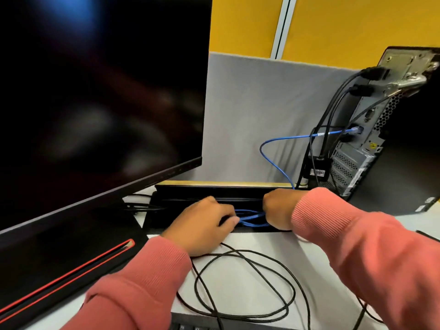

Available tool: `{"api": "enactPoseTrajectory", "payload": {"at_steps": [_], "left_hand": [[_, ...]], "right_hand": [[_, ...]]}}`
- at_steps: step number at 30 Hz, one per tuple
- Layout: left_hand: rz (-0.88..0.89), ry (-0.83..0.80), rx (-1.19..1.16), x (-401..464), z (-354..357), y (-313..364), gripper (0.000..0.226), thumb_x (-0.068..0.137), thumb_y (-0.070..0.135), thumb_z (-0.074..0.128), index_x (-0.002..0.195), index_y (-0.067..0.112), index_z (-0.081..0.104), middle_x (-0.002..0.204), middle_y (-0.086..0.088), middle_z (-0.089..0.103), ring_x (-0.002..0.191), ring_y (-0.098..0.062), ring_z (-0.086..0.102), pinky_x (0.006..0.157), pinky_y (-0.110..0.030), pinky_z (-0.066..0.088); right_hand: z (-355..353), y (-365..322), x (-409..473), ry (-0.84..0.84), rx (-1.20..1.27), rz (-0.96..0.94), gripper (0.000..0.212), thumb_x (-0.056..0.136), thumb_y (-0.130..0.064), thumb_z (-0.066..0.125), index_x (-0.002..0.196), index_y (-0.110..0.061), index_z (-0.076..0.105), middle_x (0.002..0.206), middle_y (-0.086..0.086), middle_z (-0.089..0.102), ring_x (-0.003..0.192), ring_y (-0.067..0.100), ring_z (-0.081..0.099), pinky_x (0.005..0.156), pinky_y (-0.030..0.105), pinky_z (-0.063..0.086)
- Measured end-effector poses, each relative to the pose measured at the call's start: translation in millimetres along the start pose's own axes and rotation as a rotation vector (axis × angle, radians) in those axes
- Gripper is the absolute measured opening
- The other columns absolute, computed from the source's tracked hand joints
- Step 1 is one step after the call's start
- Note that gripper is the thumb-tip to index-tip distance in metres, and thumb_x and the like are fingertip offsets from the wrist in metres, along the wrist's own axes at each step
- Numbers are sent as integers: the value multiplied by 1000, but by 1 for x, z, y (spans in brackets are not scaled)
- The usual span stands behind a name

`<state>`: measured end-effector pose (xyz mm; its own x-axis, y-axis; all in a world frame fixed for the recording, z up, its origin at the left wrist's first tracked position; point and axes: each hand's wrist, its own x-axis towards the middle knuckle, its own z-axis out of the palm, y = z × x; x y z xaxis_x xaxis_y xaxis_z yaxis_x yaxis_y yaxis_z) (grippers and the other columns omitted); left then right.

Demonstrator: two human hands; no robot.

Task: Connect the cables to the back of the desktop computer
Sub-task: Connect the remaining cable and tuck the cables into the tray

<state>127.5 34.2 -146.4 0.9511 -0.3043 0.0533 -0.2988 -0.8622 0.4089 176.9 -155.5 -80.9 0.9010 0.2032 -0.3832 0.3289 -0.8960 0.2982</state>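
- While both hands work at the black cable tray (pixel 214 186) along the desk's back edge, the slack of the blue cable (pixel 252 219) lies bunched between them, loops running roughly left to right.
- Left hand (pixel 202 225): fingers curled, tips touching the blue loops from the left. Right hand (pixel 278 208): fist closed on the same bundle from the right.
- Far end of the blue cable rises from the tray and appears already plugged into the computer's (pixel 371 129) rear panel, up and right; right hand is nearer to it.
- Black cables (pixel 333 110) also hang from that panel, crossing the blue run.
- Loose black cord (pixel 242 282) coils on the desk (pixel 238 241) under the wrists; snag risk.
- Monitor (pixel 95 91) stands close on the left.
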Motion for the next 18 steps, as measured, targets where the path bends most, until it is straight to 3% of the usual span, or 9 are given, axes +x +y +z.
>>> {"api": "enactPoseTrajectory", "payload": {"at_steps": [7, 10, 13, 15, 18], "left_hand": [[75, 46, 58, 5, 3, -1, 32, 106, 48, 36, 105, 34, 64, 103, 18, 62, 100, -12, 49, 86, -36, 46], [33, 105, 88, 11, 8, -4, 34, 104, 46, 39, 99, 30, 68, 102, 12, 67, 98, -18, 56, 85, -41, 51], [-7, 142, 96, 16, 11, -3, 33, 103, 44, 42, 96, 28, 70, 97, 7, 68, 95, -22, 61, 83, -40, 52], [-12, 158, 93, 18, 12, -3, 31, 102, 43, 44, 96, 29, 70, 96, 6, 68, 95, -24, 62, 81, -40, 52], [12, 154, 84, 17, 11, -5, 26, 102, 43, 47, 106, 32, 70, 102, 7, 70, 101, -24, 62, 84, -41, 53]], "right_hand": [[-6, -4, -6, -26, -12, -36, 33, 96, -14, 44, 122, -11, 64, 123, 12, 64, 112, 32, 61, 97, 43, 52], [-12, -1, -17, 70, 16, -87, 43, 92, -17, 42, 131, -26, 59, 129, 1, 55, 119, 27, 56, 97, 41, 50], [-11, 2, -31, 229, 21, -121, 39, 95, -26, 47, 133, -36, 55, 122, -5, 52, 117, 26, 56, 87, 38, 51], [-10, 1, -34, 300, -59, -157, 31, 99, -34, 50, 129, -36, 58, 119, -5, 51, 116, 25, 52, 81, 33, 45], [-4, 1, -27, 322, -19, -170, 20, 97, -28, 56, 112, -25, 70, 112, -3, 54, 101, 26, 62, 80, 38, 55]]}}
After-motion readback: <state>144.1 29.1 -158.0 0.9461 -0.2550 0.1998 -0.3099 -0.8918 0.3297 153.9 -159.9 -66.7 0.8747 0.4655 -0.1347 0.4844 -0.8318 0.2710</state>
